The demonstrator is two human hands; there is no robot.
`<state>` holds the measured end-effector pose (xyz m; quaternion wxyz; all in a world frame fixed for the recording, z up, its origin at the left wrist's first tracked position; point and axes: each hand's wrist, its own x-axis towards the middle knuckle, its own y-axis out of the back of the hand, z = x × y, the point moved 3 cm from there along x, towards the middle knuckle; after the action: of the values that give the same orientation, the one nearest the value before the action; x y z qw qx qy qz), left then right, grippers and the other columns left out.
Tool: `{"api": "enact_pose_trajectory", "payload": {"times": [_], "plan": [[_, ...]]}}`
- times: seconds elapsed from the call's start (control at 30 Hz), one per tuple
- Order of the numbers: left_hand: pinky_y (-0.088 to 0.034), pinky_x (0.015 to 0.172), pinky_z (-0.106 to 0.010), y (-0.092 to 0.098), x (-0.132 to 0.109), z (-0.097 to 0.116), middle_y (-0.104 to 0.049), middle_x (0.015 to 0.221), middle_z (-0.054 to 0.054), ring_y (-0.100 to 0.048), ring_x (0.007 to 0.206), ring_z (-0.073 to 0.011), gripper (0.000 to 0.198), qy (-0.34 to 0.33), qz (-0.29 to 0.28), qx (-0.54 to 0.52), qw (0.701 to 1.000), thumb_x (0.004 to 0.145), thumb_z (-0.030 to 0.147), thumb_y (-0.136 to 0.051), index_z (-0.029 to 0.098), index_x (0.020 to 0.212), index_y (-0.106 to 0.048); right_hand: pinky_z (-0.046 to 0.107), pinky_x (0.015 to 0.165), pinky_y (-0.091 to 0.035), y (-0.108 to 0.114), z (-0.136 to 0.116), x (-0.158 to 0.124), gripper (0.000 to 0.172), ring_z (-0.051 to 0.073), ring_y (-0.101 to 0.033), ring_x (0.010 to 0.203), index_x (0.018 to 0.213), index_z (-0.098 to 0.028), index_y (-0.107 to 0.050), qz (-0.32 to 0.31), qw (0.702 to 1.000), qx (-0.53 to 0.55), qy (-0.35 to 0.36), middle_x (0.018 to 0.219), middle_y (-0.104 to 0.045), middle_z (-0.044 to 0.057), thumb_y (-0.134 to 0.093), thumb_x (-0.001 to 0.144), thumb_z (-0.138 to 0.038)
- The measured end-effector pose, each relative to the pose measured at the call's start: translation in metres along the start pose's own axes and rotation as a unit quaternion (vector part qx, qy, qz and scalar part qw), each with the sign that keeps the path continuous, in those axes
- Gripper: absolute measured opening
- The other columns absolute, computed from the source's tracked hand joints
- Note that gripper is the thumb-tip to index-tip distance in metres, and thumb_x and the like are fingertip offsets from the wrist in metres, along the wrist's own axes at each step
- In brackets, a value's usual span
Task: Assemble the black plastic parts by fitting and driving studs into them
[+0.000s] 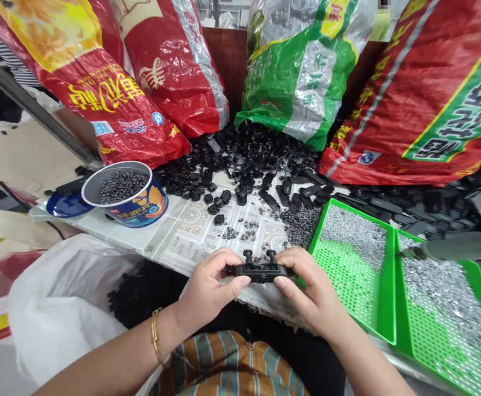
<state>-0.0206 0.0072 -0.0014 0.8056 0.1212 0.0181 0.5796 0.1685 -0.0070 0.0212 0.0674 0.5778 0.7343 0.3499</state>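
Observation:
Between both hands, over the table's front edge, is a black plastic part (260,271) with two knobbed posts sticking up from it. My left hand (215,280) pinches its left end between thumb and fingers. On the other end, my right hand (306,286) grips with the thumb in front and the fingers behind. Small dark pieces (244,230) lie scattered on the patterned table cover (191,220) just beyond the hands. Close to my right hand stands a green perforated tray (347,275) holding small shiny metal pieces.
A second green tray (442,319) with metal pieces sits at right, under a grey bar (458,247). At left stands a blue tub (141,206) of small dark pieces. Black parts (244,165) are heaped before red and green sacks (298,82). A white bag (59,302) is lower left.

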Motion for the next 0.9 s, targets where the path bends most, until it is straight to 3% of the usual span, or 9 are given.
{"api": "enact_pose_trajectory", "payload": {"times": [0.07, 0.2, 0.33, 0.5, 0.7, 0.77, 0.8, 0.87, 0.9], "plan": [[-0.039, 0.065, -0.025, -0.002, -0.001, -0.002, -0.050, 0.079, -0.001, -0.047, 0.072, -0.0125, 0.012, 0.017, -0.010, -0.001, 1.000, 0.076, 0.027, -0.058, 0.017, 0.080, -0.053, 0.033, 0.073, -0.042, 0.000, 0.001, 0.000, 0.008, 0.018, -0.050, 0.083, 0.089, -0.020, -0.051, -0.012, 1.000, 0.009, -0.017, 0.086, -0.054, 0.005, -0.048, 0.084, -0.025], [-0.042, 0.067, -0.025, -0.009, -0.002, -0.006, -0.051, 0.078, 0.000, -0.050, 0.073, -0.0123, 0.016, 0.132, -0.051, -0.047, 0.989, 0.076, 0.027, -0.056, 0.019, 0.088, -0.049, 0.033, 0.068, -0.042, 0.001, 0.002, 0.001, 0.010, 0.018, -0.050, 0.077, 0.083, -0.020, -0.051, -0.015, 0.999, -0.009, -0.034, 0.080, -0.054, 0.005, -0.047, 0.084, -0.029], [-0.041, 0.078, -0.027, -0.009, 0.006, 0.012, -0.057, 0.092, -0.001, -0.054, 0.086, -0.0154, 0.038, 0.109, -0.094, 0.019, 0.989, 0.069, 0.021, -0.060, 0.022, 0.104, -0.047, 0.034, 0.069, -0.040, 0.004, -0.002, 0.002, 0.014, 0.018, -0.049, 0.075, 0.080, -0.020, -0.051, -0.055, 0.998, -0.036, -0.018, 0.077, -0.056, 0.004, -0.048, 0.083, -0.032], [-0.037, 0.062, -0.023, -0.019, 0.017, 0.029, -0.054, 0.070, 0.002, -0.049, 0.068, -0.0132, 0.005, 0.084, -0.223, 0.128, 0.963, 0.072, 0.023, -0.054, 0.019, 0.073, -0.058, 0.036, 0.072, -0.039, 0.012, -0.009, 0.003, 0.014, 0.018, -0.048, 0.073, 0.078, -0.019, -0.053, -0.091, 0.993, -0.072, -0.011, 0.072, -0.058, 0.003, -0.051, 0.080, -0.033], [-0.031, 0.053, -0.021, -0.038, 0.024, 0.023, -0.045, 0.061, 0.004, -0.043, 0.059, -0.0106, 0.009, 0.138, -0.269, 0.108, 0.947, 0.070, 0.024, -0.054, 0.017, 0.065, -0.052, 0.035, 0.075, -0.041, 0.019, -0.011, -0.006, 0.014, 0.017, -0.052, 0.075, 0.081, -0.019, -0.056, -0.096, 0.992, -0.076, -0.031, 0.075, -0.060, 0.002, -0.055, 0.078, -0.033], [-0.030, 0.051, -0.020, -0.043, 0.023, 0.021, -0.042, 0.058, 0.005, -0.041, 0.056, -0.0095, 0.010, 0.170, -0.250, 0.068, 0.951, 0.069, 0.025, -0.056, 0.017, 0.064, -0.050, 0.036, 0.079, -0.042, 0.031, -0.010, -0.015, 0.016, 0.018, -0.053, 0.084, 0.088, -0.021, -0.057, -0.039, 0.996, -0.075, -0.039, 0.086, -0.060, 0.003, -0.057, 0.078, -0.033], [-0.030, 0.050, -0.020, -0.046, 0.022, 0.019, -0.040, 0.056, 0.006, -0.040, 0.054, -0.0088, 0.012, 0.193, -0.240, 0.036, 0.951, 0.069, 0.026, -0.056, 0.017, 0.064, -0.049, 0.038, 0.083, -0.042, 0.042, -0.008, -0.021, 0.020, 0.019, -0.052, 0.092, 0.094, -0.022, -0.056, 0.027, 0.995, -0.086, -0.046, 0.094, -0.059, 0.005, -0.057, 0.078, -0.032], [-0.031, 0.050, -0.019, -0.051, 0.019, 0.015, -0.043, 0.056, 0.006, -0.043, 0.053, -0.0087, 0.018, 0.248, -0.213, -0.043, 0.944, 0.070, 0.031, -0.058, 0.017, 0.066, -0.048, 0.042, 0.090, -0.039, 0.076, 0.000, -0.039, 0.033, 0.021, -0.048, 0.103, 0.108, -0.024, -0.052, 0.239, 0.961, -0.123, -0.065, 0.109, -0.052, 0.008, -0.058, 0.077, -0.031], [-0.034, 0.051, -0.020, -0.054, 0.017, 0.013, -0.047, 0.059, 0.005, -0.048, 0.055, -0.0098, 0.020, 0.275, -0.198, -0.084, 0.937, 0.069, 0.033, -0.060, 0.017, 0.068, -0.048, 0.044, 0.092, -0.038, 0.096, 0.006, -0.050, 0.039, 0.022, -0.047, 0.105, 0.114, -0.025, -0.048, 0.363, 0.917, -0.146, -0.080, 0.113, -0.049, 0.009, -0.058, 0.077, -0.030]]}}
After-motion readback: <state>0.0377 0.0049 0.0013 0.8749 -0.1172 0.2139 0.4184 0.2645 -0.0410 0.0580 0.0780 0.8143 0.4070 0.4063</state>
